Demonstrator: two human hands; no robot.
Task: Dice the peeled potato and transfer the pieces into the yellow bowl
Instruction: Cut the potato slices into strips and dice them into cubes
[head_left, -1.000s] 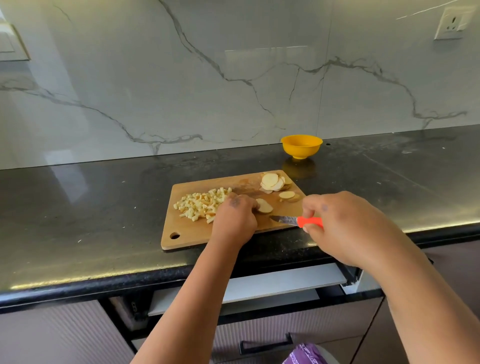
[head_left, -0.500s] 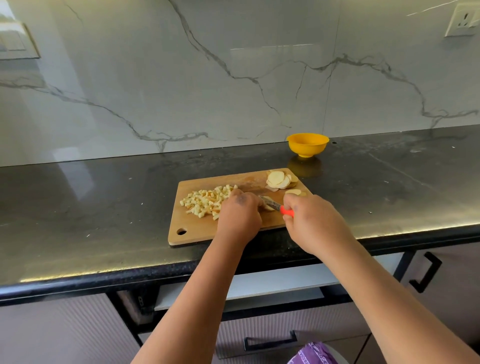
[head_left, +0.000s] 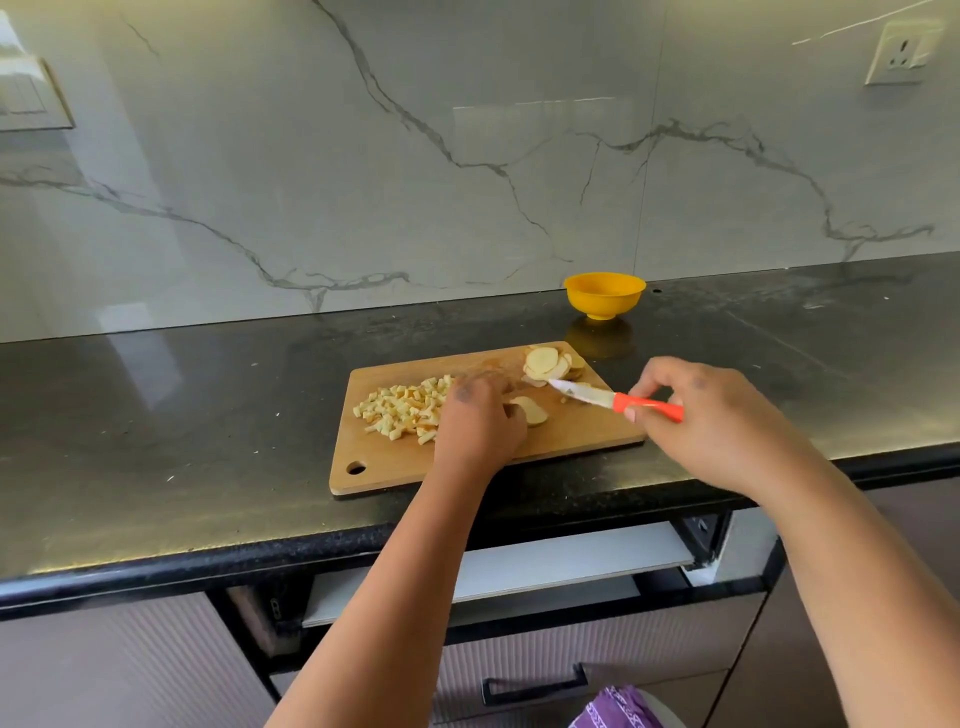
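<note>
— So, what have you got in each hand?

— In my right hand (head_left: 711, 415) I'm pinching the orange handle of the knife (head_left: 615, 399), fingers curled round it. The blade points left, its tip just beside the stack of potato slices (head_left: 550, 362) at the far right corner of the cutting board (head_left: 467, 462). My left hand (head_left: 478, 423) rests on the board with its fingers bent down over a couple of slices (head_left: 531, 410) near the middle; I press them with my fingertips, though I cannot tell how tightly I hold them.

— And the diced pieces?

— Lying in a loose heap, the diced potato (head_left: 402, 410) sits on the left half of the board, just beside my left hand.

— Where's the yellow bowl?

— My yellow bowl (head_left: 604, 295) stands upright on the black counter (head_left: 182, 415), beyond the board's far right corner and near the marble wall (head_left: 363, 156), apart from the board. I cannot see any pieces inside it from this angle.

— Anything else around?

— A socket (head_left: 903, 52) on the wall at upper right, and a drawer (head_left: 519, 566) partly open under the counter edge.
</note>
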